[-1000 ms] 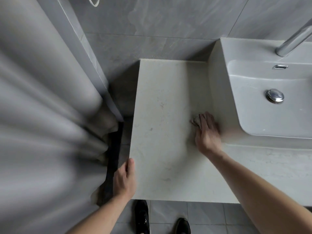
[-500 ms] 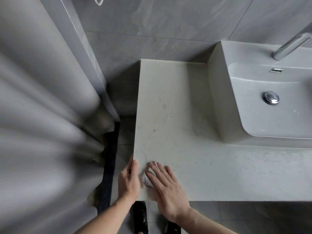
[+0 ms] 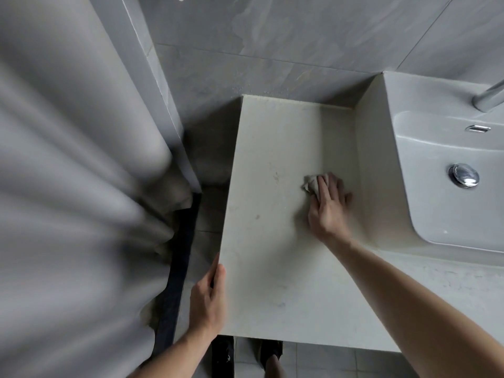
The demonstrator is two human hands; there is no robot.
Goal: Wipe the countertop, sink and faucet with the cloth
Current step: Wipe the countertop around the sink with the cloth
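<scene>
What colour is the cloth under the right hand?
Pale grey-beige, seen in the head view: the cloth under the right hand.

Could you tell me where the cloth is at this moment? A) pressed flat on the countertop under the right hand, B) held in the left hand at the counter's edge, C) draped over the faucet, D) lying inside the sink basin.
A: the cloth sticks out from under the fingers of the right hand, flat on the countertop left of the sink, while the left hand only grips the counter's left edge.
</scene>
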